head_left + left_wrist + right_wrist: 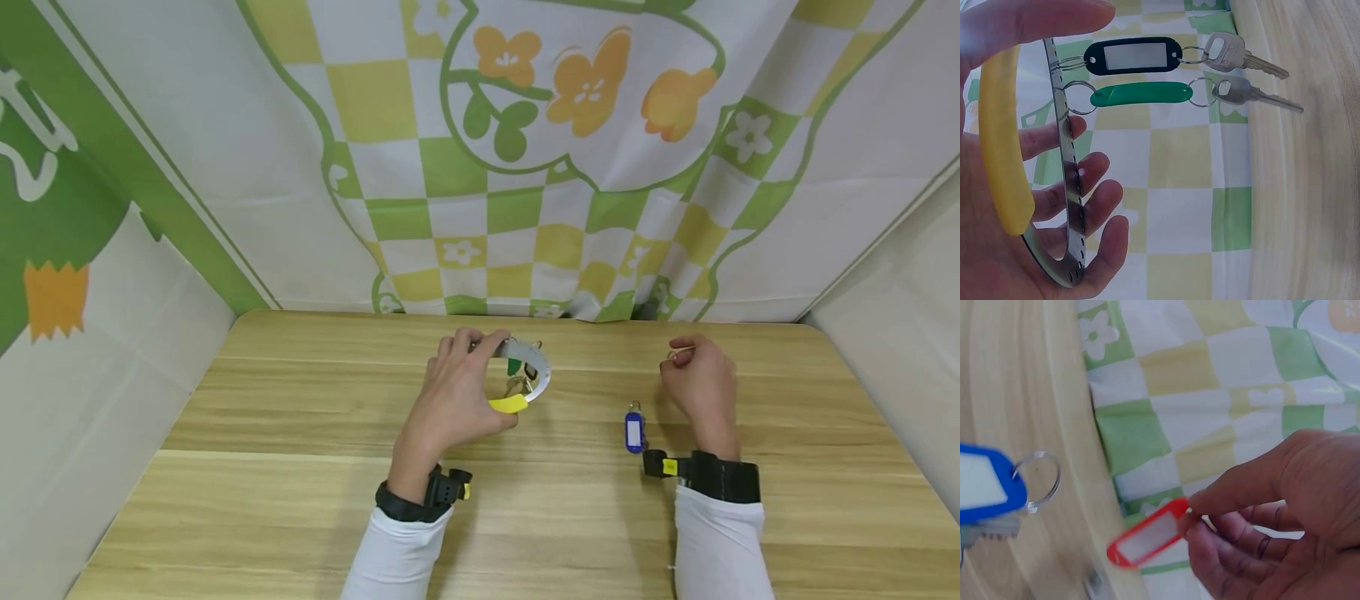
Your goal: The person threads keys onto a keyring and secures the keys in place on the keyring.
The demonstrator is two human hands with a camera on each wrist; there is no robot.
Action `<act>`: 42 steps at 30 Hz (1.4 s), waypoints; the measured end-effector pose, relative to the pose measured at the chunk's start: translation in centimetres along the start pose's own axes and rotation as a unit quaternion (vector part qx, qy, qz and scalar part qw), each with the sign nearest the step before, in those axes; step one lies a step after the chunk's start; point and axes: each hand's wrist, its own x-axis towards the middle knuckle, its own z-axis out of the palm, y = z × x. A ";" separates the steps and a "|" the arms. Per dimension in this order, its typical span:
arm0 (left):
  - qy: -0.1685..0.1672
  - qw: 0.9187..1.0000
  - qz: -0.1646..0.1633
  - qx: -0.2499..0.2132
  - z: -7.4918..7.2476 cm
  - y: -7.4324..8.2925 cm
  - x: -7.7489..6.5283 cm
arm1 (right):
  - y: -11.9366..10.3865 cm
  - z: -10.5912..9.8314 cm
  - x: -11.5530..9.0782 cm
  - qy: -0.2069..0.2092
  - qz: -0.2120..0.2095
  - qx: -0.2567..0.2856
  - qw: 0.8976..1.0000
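Note:
My left hand holds a curved metal key hoop with a yellow grip; its strip is pierced with small holes. From the hoop hang a black key tag and a green key tag, each ringed to a silver key. Off to the right, my right hand pinches the end of a red key tag between thumb and forefinger. Part of a blurred metal piece shows below it. A blue key tag with its own ring lies on the table nearby, left of the right hand.
The wooden table runs back to a checked, flower-printed cloth hanging behind it. White cloth walls stand at both sides. Black wrist cameras are strapped on both wrists.

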 end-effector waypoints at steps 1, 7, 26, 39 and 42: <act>0.000 1.000 0.000 0.000 0.0 0.0 0.0 | -0.2 0.0 0.0 0.007 -0.008 0.008 1.000; -0.004 1.000 0.002 0.003 0.0 0.1 0.0 | -1.6 0.3 0.0 0.037 -0.068 0.088 0.993; 0.001 1.000 0.007 0.006 0.1 0.0 0.0 | -8.6 0.9 -2.5 -0.097 -0.114 0.337 0.930; 0.019 1.000 0.016 0.014 -0.1 -0.2 0.1 | -12.2 0.2 -4.4 -0.077 -0.222 0.262 0.936; 0.018 1.000 0.014 0.019 -0.1 -0.2 0.1 | -11.3 1.2 -4.0 -0.077 -0.227 0.265 0.934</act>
